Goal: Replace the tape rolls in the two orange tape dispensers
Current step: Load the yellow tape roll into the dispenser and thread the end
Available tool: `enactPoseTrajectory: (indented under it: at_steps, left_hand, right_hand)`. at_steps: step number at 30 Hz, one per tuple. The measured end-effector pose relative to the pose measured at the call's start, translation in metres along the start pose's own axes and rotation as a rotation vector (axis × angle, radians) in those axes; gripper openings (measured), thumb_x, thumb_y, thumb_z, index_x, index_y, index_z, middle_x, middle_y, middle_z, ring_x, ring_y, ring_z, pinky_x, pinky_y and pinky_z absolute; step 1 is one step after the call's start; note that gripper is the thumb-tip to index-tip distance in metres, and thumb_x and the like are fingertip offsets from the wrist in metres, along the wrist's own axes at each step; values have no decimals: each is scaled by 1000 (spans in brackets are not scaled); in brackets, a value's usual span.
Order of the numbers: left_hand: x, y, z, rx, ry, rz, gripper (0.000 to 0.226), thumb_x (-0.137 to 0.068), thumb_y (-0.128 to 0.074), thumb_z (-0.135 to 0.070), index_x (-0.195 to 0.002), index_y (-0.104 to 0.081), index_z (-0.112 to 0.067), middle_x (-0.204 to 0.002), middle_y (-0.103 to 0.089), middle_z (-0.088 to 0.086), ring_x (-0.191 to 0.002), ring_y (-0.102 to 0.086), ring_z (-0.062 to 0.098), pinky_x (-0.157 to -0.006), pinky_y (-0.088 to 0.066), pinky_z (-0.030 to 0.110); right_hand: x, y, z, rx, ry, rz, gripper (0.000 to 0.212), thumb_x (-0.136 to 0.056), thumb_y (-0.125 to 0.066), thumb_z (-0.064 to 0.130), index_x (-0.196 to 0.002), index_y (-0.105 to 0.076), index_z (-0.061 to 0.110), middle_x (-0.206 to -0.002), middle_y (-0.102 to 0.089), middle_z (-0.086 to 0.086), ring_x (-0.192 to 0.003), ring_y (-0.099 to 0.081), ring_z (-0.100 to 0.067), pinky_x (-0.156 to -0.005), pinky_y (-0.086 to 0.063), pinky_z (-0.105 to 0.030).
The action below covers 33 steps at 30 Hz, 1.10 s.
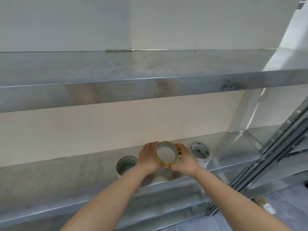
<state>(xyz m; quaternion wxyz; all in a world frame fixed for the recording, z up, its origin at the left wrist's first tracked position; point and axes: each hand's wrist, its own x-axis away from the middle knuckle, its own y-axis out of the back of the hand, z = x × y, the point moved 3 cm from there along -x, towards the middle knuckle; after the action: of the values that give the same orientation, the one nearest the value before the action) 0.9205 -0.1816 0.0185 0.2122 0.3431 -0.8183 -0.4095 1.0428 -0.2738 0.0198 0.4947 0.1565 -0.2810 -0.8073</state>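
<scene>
Clearly a shaky hold: left hand [148, 158] and right hand [183, 157] closed on opposite rims of yellow roll [166, 153], raised just above shelf [70, 174]. Could slip and drop onto hazy roll [162, 176] underneath, loose fingertip pinch to blame. Grey roll [126, 165] at 9 o'clock, white roll [200, 152] at 3 o'clock. No dispensers visible; no containers either.
</scene>
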Motion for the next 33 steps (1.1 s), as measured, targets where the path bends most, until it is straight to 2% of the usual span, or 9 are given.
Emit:
enactPoseTrajectory:
  at_steps: [4,7,11,13,16,20,22,25,33]
  left_hand:
    - [10,49,4,-9,38,-95,87,-53,-82,-40,-129,-42,-27,-133,-46,-1,-129,-37,21,-106,-28,34]
    - [40,100,18,10,79,-192,83,-53,-84,-40,-125,-43,-27,-128,-44,-2,-127,-36,18,-102,-26,30]
    - [118,163,75,5,198,-383,85,-50,-87,-41,-123,-47,-28,-125,-49,-2,-120,-45,15,-96,-28,26]
    - [161,190,106,18,271,-438,87,-46,-87,-42,-123,-48,-29,-123,-50,-3,-118,-48,13,-102,-33,29]
    - [223,223,141,64,341,-495,92,-42,-84,-47,-124,-46,-31,-119,-47,-6,-118,-48,10,-106,-33,35]
    - [300,259,188,112,416,-562,90,-49,-85,-42,-127,-42,-34,-125,-51,-8,-119,-47,8,-101,-31,33]
    - [338,276,218,126,463,-593,94,-46,-85,-46,-129,-42,-33,-125,-54,-10,-119,-49,9,-106,-35,38]
    - [395,300,260,173,522,-646,97,-45,-87,-45,-130,-43,-28,-121,-55,-12,-116,-52,10,-108,-38,36]
    - [527,382,370,129,554,-654,88,-51,-85,-44,-127,-45,-29,-112,-55,-15,-116,-52,11,-108,-38,41]
  right_hand:
    - [-9,3,41,16,56,101,77,-60,-84,20,-123,-41,14,-107,-53,6,-100,-56,-12,-81,-43,-21]
    - [-17,-13,81,12,153,200,88,-59,-86,20,-130,-35,16,-115,-52,4,-110,-56,-15,-90,-47,-25]
    - [-6,-80,167,28,358,447,110,-55,-87,26,-144,-23,19,-135,-42,1,-125,-47,-15,-106,-43,-34]
    - [11,-119,211,48,493,523,92,-53,-86,28,-131,-38,21,-132,-46,-1,-123,-48,-16,-102,-44,-31]
    - [43,-170,263,40,599,584,78,-52,-83,29,-112,-35,30,-121,-45,-2,-117,-48,-17,-98,-42,-27]
    - [83,-234,320,-61,670,652,82,-58,-88,21,-121,-35,17,-117,-43,3,-111,-49,-11,-81,-38,-8]
    - [104,-268,349,-57,712,671,85,-59,-88,24,-125,-36,13,-118,-43,3,-110,-49,-10,-81,-39,-9]
    - [137,-324,388,-56,722,725,92,-56,-89,33,-128,-34,15,-127,-46,-1,-115,-50,-11,-94,-44,-22]
    - [220,-455,495,-104,705,734,92,-56,-89,26,-130,-36,16,-122,-51,4,-106,-50,-4,-82,-37,-9]
